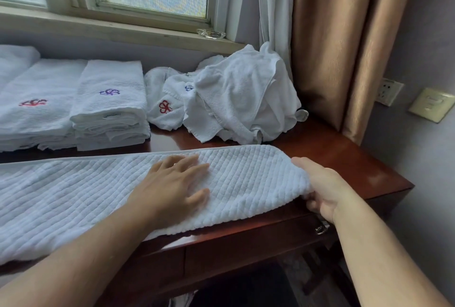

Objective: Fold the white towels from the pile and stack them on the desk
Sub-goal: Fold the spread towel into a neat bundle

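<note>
A long white waffle-textured towel (73, 196) lies folded lengthwise along the front of the dark wooden desk (344, 159). My left hand (172, 183) presses flat on it with straight fingers, near its right end. My right hand (320, 186) grips that right end, thumb on top and fingers curled beneath. A loose pile of white towels (241, 97) sits at the back right of the desk. Folded towel stacks (110, 105) with red and purple emblems stand at the back left.
A window sill (123, 28) runs behind the desk with a glass dish (211, 34) on it. White and brown curtains (332, 36) hang at the right. Wall sockets (390, 91) are beyond. A drawer handle (321, 229) shows below the desk edge.
</note>
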`<state>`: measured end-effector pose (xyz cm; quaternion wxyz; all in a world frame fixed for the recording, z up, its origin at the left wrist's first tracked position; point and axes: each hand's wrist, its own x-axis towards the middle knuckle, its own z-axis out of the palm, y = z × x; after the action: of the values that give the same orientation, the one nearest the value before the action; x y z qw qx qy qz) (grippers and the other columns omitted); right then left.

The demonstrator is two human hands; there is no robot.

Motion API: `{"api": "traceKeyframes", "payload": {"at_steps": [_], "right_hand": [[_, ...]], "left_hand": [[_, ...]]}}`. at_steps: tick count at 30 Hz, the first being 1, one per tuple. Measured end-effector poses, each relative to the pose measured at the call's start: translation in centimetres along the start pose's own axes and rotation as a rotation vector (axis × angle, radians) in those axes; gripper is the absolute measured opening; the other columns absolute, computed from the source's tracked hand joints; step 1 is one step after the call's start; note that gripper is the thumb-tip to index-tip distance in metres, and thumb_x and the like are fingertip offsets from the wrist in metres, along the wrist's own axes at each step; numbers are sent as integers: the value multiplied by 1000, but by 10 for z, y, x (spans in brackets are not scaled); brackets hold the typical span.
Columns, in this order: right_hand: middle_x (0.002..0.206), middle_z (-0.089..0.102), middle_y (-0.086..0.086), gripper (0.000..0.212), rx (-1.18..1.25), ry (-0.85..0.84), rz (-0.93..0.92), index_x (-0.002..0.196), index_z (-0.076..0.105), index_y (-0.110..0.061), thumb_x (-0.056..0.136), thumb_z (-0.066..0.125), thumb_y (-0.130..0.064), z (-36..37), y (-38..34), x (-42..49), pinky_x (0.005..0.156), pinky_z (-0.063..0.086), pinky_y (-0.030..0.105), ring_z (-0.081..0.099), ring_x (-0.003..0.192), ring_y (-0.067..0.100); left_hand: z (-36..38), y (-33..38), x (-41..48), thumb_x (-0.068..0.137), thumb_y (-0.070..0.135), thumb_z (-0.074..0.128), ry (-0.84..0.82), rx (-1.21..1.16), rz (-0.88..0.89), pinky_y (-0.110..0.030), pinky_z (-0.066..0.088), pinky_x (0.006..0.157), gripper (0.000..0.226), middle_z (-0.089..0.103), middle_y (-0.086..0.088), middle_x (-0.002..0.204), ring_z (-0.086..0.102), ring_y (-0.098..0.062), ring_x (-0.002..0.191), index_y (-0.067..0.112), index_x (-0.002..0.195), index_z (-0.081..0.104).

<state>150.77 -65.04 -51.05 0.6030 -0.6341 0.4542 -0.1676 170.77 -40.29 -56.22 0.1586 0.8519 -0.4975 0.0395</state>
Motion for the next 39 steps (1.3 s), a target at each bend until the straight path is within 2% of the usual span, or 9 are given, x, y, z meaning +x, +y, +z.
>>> {"api": "traceKeyframes", "payload": {"at_steps": [4,8,14,20,23,27,29,32,39], "right_hand": [[128,69,11,62,321,-362,-206,129,67,-12,91,59,-60,9,8,-3,103,48,46,66,119,27],[146,55,16,63,450,-665,-415,144,53,-11,93,68,-44,29,11,-13,108,47,47,53,136,32],[89,76,6,9,101,-152,-575,86,70,-17,86,78,-22,82,16,-24,71,63,43,74,86,28],[53,50,-22,44,-372,-168,-1017,63,58,-42,90,59,-6,131,-8,-55,48,33,13,47,49,3],[58,47,-19,40,-599,-270,-1221,68,47,-40,85,55,-5,163,-27,-77,54,30,13,49,57,6],[77,60,-11,19,-609,-409,-1313,92,68,-15,86,57,0,205,-41,-102,69,44,20,53,72,8],[99,70,-2,25,-567,-393,-1393,107,71,-11,85,66,-1,217,-39,-108,89,50,30,62,95,16],[136,62,1,55,-764,-289,-1375,133,63,-18,80,79,-22,222,-29,-108,109,41,40,53,131,23],[72,66,-8,5,-896,-355,-1518,91,72,-22,87,70,-19,278,-27,-140,53,53,29,62,64,13]], "left_hand": [[-5,0,1,91,72,31,19,-95,-34,-35,19,120,66,30,20,158,21,-5,145,45,151,34],[-20,-7,3,100,48,45,149,-666,-201,-25,43,97,34,58,19,131,54,9,111,37,129,59],[-32,-20,6,105,44,36,167,-1021,-318,-25,46,86,39,74,9,110,66,-7,102,29,118,69],[-72,-38,15,93,77,26,-177,-1376,-514,-36,54,81,85,73,-14,113,69,-25,93,10,124,67],[-103,-53,9,86,80,41,-285,-1280,-464,-40,55,87,82,72,-14,118,70,-28,103,13,125,68],[-135,-71,-12,93,27,70,-106,-981,-571,-42,59,86,29,73,-18,112,73,-28,96,8,115,70],[-148,-84,-25,96,12,66,4,-901,-666,-33,61,70,15,76,-18,102,74,-23,81,3,107,70],[-171,-110,-49,96,12,66,137,-857,-784,-47,59,90,17,75,-19,101,74,-34,96,-2,106,70],[-209,-180,-130,95,22,67,287,-638,-952,-30,59,67,16,76,-5,80,73,-20,70,9,93,76]]}}
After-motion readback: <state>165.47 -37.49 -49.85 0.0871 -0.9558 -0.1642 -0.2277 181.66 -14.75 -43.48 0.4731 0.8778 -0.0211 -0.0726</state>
